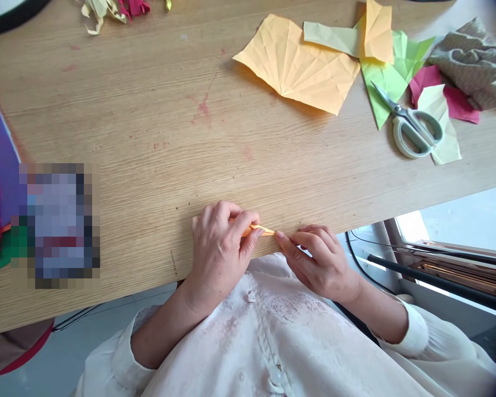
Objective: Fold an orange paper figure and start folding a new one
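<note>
White shirt front [240, 336] at 6 o'clock | folded orange paper [267, 231] just beyond | my left hand [222, 238], at its 9 o'clock, grips it; my right hand [320, 262], 4 o'clock, pinches its tip | risk: uneven pulling could tear that thin end | scissors [415, 128] at 2 o'clock

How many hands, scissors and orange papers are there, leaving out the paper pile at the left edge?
Hands: 2 (left hand, right hand)
Scissors: 1 pair
Orange papers: 3 (held piece, fan-creased sheet, small folded piece)
Total: 6
</note>
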Action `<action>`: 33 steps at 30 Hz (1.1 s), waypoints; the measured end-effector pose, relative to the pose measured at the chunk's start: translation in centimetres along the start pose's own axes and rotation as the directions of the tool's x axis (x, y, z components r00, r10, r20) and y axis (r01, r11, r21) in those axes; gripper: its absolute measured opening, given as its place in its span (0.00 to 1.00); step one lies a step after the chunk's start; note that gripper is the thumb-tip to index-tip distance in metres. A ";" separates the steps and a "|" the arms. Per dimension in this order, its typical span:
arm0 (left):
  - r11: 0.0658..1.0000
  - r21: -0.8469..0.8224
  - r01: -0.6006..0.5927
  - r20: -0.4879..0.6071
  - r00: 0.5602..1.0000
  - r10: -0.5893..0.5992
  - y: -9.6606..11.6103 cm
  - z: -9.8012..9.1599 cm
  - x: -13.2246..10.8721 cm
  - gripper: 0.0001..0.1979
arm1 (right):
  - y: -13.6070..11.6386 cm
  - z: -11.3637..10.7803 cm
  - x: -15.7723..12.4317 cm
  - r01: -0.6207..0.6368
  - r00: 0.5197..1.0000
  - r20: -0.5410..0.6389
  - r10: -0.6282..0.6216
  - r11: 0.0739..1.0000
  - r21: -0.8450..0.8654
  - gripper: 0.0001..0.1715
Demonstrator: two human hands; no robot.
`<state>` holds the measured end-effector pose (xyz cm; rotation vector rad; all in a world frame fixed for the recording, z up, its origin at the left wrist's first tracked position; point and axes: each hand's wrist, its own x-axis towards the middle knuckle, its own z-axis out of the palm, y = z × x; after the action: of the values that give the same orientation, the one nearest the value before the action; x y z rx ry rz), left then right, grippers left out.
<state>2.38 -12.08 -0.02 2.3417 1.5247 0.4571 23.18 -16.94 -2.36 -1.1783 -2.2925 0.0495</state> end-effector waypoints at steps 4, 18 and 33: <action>0.999 0.035 0.007 -0.002 1.000 -0.007 0.1 0.1 -0.1 0.05 | 0.0 0.1 0.0 -0.007 1.000 -0.013 0.007 1.000 -0.002 0.20; 0.999 0.040 0.011 0.043 0.999 -0.012 0.1 -0.1 0.1 0.04 | -0.3 0.3 0.2 0.055 0.993 0.113 -0.039 0.989 -0.137 0.26; 0.998 0.060 -0.001 0.059 0.998 -0.003 0.1 -0.1 0.3 0.03 | 0.5 -0.8 -0.5 0.067 0.993 0.098 -0.063 0.997 -0.042 0.25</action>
<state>2.54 -11.87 0.18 2.3779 1.5328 0.3430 24.13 -17.23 -2.10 -1.1459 -2.4270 0.0304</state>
